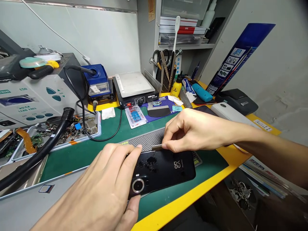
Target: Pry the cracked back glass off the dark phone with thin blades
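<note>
A black phone (166, 168) lies back side up, its round camera ring toward the left and wet-looking spots on its back. Wrapped over its left end is my left hand (109, 183), fingers along the far edge and thumb at the near side. My right hand (184, 131) pinches a thin, flat metal blade (157, 147), whose tip is at the phone's far long edge. Whether the tip is inside the seam I cannot tell. Beneath the phone, a grey honeycomb-patterned pad (146, 138) shows on the green mat (110, 131).
At the left stand a soldering station (36, 99) and a tray of circuit boards (98, 123); a black hose (43, 157) crosses there. Behind are a heating plate (134, 84), a holder with tweezers (166, 72) and a yellow bottle (176, 87). A SIM tray (46, 188) lies front left.
</note>
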Demonstrator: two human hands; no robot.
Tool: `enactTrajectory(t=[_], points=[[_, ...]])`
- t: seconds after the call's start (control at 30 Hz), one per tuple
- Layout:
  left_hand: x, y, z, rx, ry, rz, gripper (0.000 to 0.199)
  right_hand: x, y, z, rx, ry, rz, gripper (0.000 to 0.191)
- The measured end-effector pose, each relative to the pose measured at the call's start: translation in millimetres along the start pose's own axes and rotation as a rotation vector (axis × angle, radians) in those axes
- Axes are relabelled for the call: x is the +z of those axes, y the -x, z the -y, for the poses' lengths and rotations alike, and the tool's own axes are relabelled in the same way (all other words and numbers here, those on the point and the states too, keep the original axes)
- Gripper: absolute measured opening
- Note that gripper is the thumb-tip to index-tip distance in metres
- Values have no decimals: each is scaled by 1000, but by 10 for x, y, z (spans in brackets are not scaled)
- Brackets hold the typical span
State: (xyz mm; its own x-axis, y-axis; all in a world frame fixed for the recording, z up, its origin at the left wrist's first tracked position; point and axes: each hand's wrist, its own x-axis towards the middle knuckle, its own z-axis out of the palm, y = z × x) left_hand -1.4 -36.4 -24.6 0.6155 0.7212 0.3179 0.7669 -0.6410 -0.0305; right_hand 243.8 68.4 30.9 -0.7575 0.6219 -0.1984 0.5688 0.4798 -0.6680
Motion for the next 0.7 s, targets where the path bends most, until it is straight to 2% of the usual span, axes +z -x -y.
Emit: enactTrajectory(t=[0.1, 0.27, 0.47, 0.7], points=[[-12, 2, 19, -18, 30, 28, 61, 34, 4, 11, -38, 62, -25, 20], [-26, 34, 48, -52, 105, 82, 63, 131, 38, -4, -225, 241, -79, 18], [-40, 28, 59, -105, 172, 172, 58, 198, 34, -42, -101, 200, -133, 20], [-39, -16, 83, -57, 172, 154, 54, 283, 28, -114, -192, 286, -156, 21]])
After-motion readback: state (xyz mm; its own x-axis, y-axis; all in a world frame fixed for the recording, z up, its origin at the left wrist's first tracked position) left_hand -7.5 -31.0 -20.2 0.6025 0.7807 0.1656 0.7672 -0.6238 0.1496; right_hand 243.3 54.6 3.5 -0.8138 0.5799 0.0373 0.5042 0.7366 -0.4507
